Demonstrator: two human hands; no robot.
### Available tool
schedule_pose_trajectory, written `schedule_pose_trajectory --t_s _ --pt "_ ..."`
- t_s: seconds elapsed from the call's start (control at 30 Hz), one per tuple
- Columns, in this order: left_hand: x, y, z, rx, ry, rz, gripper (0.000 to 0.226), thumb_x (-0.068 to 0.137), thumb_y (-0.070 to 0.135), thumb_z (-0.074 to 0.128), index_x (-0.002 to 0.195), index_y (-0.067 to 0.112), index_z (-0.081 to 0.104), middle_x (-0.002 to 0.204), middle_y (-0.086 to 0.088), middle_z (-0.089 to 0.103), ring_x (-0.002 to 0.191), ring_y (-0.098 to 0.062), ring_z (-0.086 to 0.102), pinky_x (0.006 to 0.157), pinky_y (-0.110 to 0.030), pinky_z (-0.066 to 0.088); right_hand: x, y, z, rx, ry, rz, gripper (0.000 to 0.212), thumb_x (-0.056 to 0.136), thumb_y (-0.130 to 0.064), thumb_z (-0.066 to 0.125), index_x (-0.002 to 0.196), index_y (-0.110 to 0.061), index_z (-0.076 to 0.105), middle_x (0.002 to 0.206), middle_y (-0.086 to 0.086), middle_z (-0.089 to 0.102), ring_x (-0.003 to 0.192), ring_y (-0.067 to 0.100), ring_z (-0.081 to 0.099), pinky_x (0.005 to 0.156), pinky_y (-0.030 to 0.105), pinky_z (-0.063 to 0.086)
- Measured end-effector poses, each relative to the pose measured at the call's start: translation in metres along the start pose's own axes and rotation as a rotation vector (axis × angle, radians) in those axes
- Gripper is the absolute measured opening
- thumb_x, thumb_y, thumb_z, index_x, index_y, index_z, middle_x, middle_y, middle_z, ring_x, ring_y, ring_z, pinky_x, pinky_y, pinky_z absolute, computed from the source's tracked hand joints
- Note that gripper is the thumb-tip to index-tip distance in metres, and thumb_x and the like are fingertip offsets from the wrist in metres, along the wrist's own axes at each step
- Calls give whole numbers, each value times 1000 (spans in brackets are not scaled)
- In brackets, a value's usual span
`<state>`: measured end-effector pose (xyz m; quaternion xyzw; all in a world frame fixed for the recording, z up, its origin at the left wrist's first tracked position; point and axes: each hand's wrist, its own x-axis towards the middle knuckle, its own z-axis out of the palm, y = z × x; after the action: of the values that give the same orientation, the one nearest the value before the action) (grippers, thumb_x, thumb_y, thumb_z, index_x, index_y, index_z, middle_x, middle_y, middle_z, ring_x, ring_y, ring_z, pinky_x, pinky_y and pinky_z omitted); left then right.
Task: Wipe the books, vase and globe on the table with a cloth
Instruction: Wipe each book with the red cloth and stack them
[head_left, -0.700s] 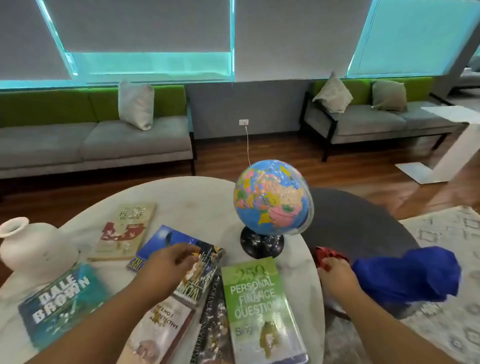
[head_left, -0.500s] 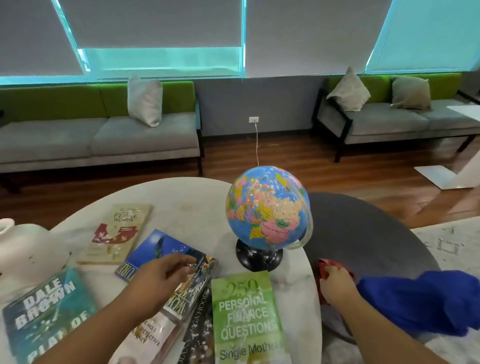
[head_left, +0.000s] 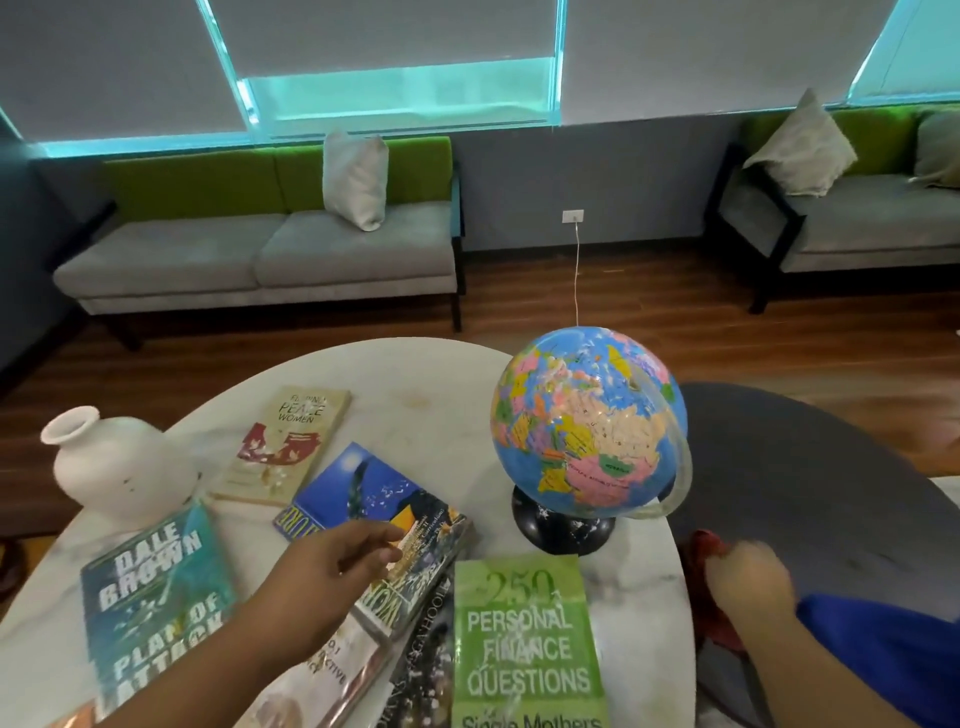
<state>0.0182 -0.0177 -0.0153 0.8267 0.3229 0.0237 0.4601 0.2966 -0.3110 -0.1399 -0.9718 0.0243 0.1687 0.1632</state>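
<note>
Six books at least are spread over the near side of the white marble bench (head_left: 431, 374). The titles read clearly: "DALE BROWN PLAN OF ATTACK" on the teal book (head_left: 156, 597) at the near left, "PEACE WOMEN" on the tan book (head_left: 285, 447) farther back, and "250 PERSONAL FINANCE QUESTIONS" on the green book (head_left: 524, 649) nearest us. Between them lies a blue book (head_left: 374, 493), overlapping a dark book (head_left: 426, 660) whose spine I can't read in full.

The left hand (head_left: 332, 566) is over that blue book, fingers loosely bent and holding nothing. The white vase (head_left: 114, 467) stands upright at the far left edge, just beside the teal book. The globe (head_left: 587, 431) sits on its black base to the right, just beyond the green book.

Over on the right, the right hand (head_left: 748, 577) is blurred, but its fingers look curled onto the red cloth (head_left: 701, 545), which lies on the dark round bench (head_left: 805, 467) beside the marble one. A blue sleeve (head_left: 883, 649) covers that arm.

Beyond is a wood floor (head_left: 623, 306), with a grey and green sofa (head_left: 260, 249) carrying a cushion (head_left: 356, 179). A wall socket (head_left: 572, 215) has a white cable (head_left: 576, 270) hanging from it, and the blinds (head_left: 389, 36) are drawn.
</note>
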Motion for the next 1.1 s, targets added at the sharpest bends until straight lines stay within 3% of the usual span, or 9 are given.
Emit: schedule_pose_trajectory --t_s 0.23,0.33,0.4,0.5,0.6,0.7,0.9,1.03,1.1 --pt "-5 6 -1 -83 -14 15 22 93 11 59 103 29 66 91 20 74 86 2 68 72 -3 46 -53 -7 -73 433 320 -147 21 87 -13 64 72 -28 63 94 8 66 81 27 57 70 35 48" --pt "-8 12 -8 -136 -15 42 20 94 10 58 103 25 67 92 15 74 87 -2 69 74 -5 47 -95 -22 -113 624 377 -362 32 83 -14 69 82 -46 63 87 -6 65 83 17 60 67 7 44" --pt "-11 18 -14 -175 -16 62 20 94 11 58 104 25 67 93 13 75 89 -4 69 76 -8 49 -128 -39 -142 739 398 -541 20 80 -27 70 81 -46 63 87 -12 65 88 12 61 77 5 44" --pt "-19 26 -25 -239 -24 93 19 94 15 57 105 28 66 94 13 75 90 -3 69 78 -12 49 -177 -74 -173 919 264 -776 32 64 -64 72 84 -40 64 91 -14 66 94 10 63 87 18 50" --pt "-33 31 -37 -305 -56 112 19 95 16 55 108 26 65 97 12 74 91 -4 69 81 -17 48 -213 -117 -174 1049 71 -980 13 65 -32 78 73 -33 68 79 -16 68 78 -3 62 74 10 48" --pt "-49 29 -50 -367 -105 120 21 94 22 56 112 30 63 104 14 72 95 -6 68 85 -31 53 -243 -159 -147 991 -142 -989 25 72 -2 77 69 -25 69 70 -7 66 67 3 59 64 14 46" --pt "-77 14 -71 -560 -281 129 59 79 26 67 129 47 42 121 12 59 94 -8 69 75 -28 58 -287 -213 -75 865 -293 -935 10 67 -23 67 73 -31 69 72 0 64 68 12 56 66 32 44" --pt "-84 -14 -87 -692 -171 52 43 79 10 75 118 22 61 113 -17 67 94 -29 69 87 -57 53 -311 -228 -36 814 -269 -914 11 72 -27 68 81 -32 68 85 -9 66 81 10 62 77 35 51" --pt "-84 -26 -92 -748 -108 7 34 84 5 70 115 13 62 110 -23 66 92 -35 69 84 -56 54 -321 -224 -20 743 -270 -962 24 74 -33 70 96 -42 66 109 -14 60 105 5 57 89 27 49"
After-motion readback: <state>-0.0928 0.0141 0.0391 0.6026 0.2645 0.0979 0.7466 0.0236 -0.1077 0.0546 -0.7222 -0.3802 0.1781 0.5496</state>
